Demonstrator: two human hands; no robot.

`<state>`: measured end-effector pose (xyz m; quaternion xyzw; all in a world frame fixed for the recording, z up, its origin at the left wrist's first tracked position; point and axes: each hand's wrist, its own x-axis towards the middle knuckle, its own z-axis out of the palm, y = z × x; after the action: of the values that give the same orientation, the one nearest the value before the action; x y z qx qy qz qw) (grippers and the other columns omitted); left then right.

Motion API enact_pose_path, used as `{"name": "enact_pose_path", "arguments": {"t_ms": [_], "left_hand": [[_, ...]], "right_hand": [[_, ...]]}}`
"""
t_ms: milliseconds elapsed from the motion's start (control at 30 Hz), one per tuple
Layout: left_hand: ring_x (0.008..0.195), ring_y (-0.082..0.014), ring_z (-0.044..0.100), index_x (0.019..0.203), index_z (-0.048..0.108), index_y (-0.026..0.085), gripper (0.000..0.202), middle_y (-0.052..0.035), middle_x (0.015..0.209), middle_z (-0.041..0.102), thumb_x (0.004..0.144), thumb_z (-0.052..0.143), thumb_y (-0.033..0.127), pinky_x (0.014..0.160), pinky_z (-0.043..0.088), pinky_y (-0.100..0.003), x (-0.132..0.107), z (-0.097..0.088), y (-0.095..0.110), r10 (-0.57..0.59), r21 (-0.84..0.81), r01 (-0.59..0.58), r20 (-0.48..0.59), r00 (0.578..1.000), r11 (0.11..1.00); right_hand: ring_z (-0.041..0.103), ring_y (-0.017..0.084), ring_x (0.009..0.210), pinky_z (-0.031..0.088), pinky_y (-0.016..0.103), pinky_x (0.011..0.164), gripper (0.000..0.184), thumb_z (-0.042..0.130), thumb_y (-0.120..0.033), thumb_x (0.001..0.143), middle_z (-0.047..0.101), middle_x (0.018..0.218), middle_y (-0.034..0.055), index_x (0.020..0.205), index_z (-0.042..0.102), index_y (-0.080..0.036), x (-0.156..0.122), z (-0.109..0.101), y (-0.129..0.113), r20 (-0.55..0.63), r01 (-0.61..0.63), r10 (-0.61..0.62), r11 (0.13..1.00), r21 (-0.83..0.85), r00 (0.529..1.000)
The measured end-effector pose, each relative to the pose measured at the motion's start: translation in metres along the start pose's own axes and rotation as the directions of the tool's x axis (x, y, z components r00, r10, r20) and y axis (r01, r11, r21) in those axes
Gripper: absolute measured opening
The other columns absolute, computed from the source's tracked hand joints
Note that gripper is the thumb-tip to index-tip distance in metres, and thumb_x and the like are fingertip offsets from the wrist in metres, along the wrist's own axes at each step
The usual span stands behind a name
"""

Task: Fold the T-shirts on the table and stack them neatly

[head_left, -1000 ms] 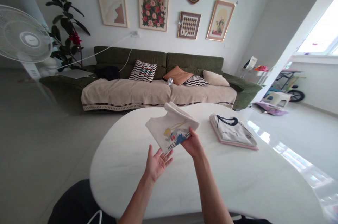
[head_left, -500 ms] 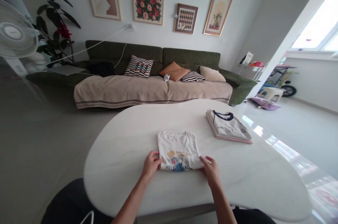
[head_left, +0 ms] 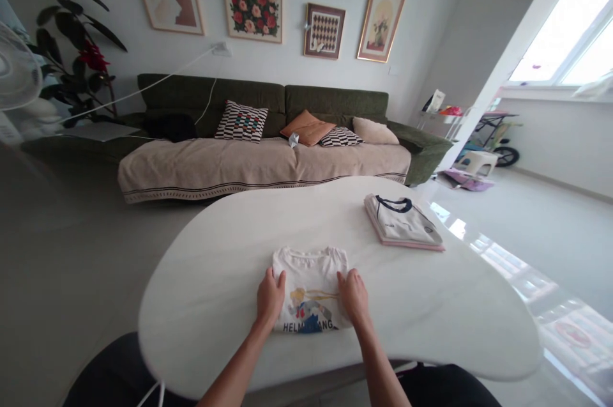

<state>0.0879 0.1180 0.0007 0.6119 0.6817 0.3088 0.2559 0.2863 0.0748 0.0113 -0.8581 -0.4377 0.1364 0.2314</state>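
A folded white T-shirt with a printed picture and dark lettering lies near the front of the white table, its neckline facing away from me. My left hand grips its left edge, thumb on top and the other fingers at the side, partly hidden. On the opposite edge, my right hand holds the shirt the same way, thumb over the cloth. Farther back to the right sits a stack of folded clothes, a white top with a navy collar over something pink.
Beyond the table stands a green sofa with a beige cover and several cushions. At the far left are a fan and a tall plant. A white stool stands on the floor at right.
Both hands have slid from the shirt's near corners up along its sides, away from me. The shirt now sits slightly nearer to me. My view has turned a little to the right.
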Motion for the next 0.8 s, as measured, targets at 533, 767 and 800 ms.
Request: {"name": "enact_pose_path", "arguments": {"t_ms": [533,767,800], "left_hand": [[0.107,-0.0229,0.053,0.117,0.048,0.011,0.039,-0.0147,0.114,0.058,0.085,0.034,0.028,0.09,0.042,-0.034,-0.007,0.011,-0.014,0.207,0.022,-0.206,-0.11,0.972,0.978],[0.088,-0.0234,0.062,0.109,0.051,0.01,0.04,-0.0135,0.095,0.066,0.08,0.042,0.037,0.077,0.047,-0.031,-0.003,0.0,-0.017,0.072,-0.124,-0.074,-0.024,0.997,0.989],[0.084,-0.023,0.064,0.105,0.053,0.012,0.039,-0.0115,0.09,0.067,0.079,0.044,0.039,0.073,0.048,-0.03,-0.004,-0.001,-0.019,0.036,-0.165,-0.033,0.015,0.999,0.986]], "right_hand": [[0.063,0.02,0.084,0.042,0.027,0.064,0.026,0.022,-0.018,0.09,0.06,0.095,0.0109,0.096,0.046,-0.015,-0.013,0.003,-0.006,-0.065,-0.008,0.001,0.993,-0.118,0.998],[0.062,0.019,0.083,0.042,0.025,0.067,0.019,0.033,-0.025,0.087,0.064,0.087,0.0088,0.09,0.05,-0.018,-0.007,-0.008,0.006,-0.043,0.047,-0.05,0.997,-0.065,0.998],[0.062,0.019,0.082,0.042,0.024,0.067,0.018,0.035,-0.027,0.086,0.065,0.085,0.0085,0.088,0.05,-0.019,-0.006,-0.01,0.009,-0.035,0.058,-0.06,0.996,-0.06,0.998]]}}
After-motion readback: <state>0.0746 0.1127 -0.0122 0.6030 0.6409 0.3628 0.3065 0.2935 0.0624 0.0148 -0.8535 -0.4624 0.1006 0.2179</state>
